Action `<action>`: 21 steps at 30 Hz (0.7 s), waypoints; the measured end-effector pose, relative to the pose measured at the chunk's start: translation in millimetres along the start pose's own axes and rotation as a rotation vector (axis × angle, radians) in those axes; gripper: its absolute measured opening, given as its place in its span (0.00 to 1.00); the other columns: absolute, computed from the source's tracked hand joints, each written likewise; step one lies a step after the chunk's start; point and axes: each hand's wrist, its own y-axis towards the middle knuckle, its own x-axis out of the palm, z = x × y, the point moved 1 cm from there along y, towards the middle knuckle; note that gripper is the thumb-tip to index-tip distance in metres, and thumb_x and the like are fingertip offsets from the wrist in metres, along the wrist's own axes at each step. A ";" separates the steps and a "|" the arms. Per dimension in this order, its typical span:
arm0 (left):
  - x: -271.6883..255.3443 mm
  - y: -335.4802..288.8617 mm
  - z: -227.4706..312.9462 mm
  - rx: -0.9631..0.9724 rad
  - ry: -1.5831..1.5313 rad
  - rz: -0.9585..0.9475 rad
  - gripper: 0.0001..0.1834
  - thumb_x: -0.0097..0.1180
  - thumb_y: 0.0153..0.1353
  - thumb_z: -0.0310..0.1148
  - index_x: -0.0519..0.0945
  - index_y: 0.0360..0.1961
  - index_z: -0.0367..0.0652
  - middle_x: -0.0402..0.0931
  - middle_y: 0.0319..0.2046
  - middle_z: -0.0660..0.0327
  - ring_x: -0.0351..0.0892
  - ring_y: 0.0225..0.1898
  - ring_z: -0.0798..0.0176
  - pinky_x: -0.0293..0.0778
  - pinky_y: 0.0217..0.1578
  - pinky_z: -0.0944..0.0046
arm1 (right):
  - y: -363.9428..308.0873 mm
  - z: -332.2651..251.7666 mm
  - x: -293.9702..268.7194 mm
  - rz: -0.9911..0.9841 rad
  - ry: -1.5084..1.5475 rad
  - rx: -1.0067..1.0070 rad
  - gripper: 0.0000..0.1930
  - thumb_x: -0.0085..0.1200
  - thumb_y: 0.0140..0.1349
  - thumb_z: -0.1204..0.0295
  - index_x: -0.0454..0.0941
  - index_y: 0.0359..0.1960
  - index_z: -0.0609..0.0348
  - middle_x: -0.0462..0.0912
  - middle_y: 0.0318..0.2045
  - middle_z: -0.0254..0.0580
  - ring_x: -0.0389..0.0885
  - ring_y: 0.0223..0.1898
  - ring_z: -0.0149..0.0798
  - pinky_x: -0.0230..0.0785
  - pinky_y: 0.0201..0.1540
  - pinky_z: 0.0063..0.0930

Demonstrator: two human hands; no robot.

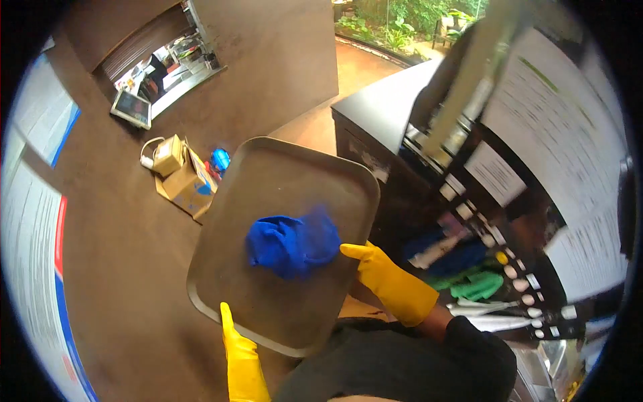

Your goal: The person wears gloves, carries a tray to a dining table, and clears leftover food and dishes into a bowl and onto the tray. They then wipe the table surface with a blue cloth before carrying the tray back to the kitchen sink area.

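Note:
A brown rectangular serving tray [288, 177] with rounded corners is held tilted in front of my body. A crumpled blue cloth [284, 248] lies near the middle of it, its right part smeared by motion. My left hand [242, 355], in a yellow rubber glove, grips the near left edge, the thumb laid over the rim. On the right edge my right hand [395, 285], gloved the same way, is closed on the tray, with its thumb pointing toward the cloth. The other fingers of both hands are hidden beneath the tray.
Beyond the tray stand cardboard boxes [186, 184] with a blue object [220, 159] beside them. A screen [132, 108] hangs below a wall opening. To the right are a dark counter [382, 100], posted papers [556, 127], and a green cloth [479, 286].

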 end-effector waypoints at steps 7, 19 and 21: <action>325.6 356.2 268.9 0.107 0.183 0.125 0.40 0.59 0.60 0.62 0.72 0.64 0.42 0.74 0.62 0.56 0.73 0.60 0.51 0.71 0.60 0.49 | 444.5 -231.4 233.8 -0.102 -0.171 0.009 0.17 0.58 0.64 0.68 0.78 0.54 0.54 0.84 0.46 0.39 0.81 0.47 0.38 0.71 0.53 0.35; 735.8 988.0 442.8 -0.112 0.464 -0.222 0.40 0.64 0.58 0.58 0.73 0.61 0.38 0.76 0.58 0.53 0.76 0.56 0.49 0.74 0.57 0.48 | 969.4 -493.2 284.8 0.208 0.248 -0.245 0.18 0.56 0.69 0.60 0.79 0.51 0.60 0.83 0.50 0.45 0.80 0.52 0.43 0.69 0.58 0.41; 817.5 1059.9 439.1 -0.177 0.504 -0.326 0.39 0.64 0.59 0.57 0.73 0.62 0.38 0.75 0.59 0.53 0.75 0.57 0.49 0.73 0.58 0.48 | 987.1 -555.2 266.7 0.525 0.173 -0.320 0.20 0.53 0.70 0.54 0.79 0.52 0.56 0.84 0.48 0.39 0.81 0.43 0.37 0.71 0.48 0.31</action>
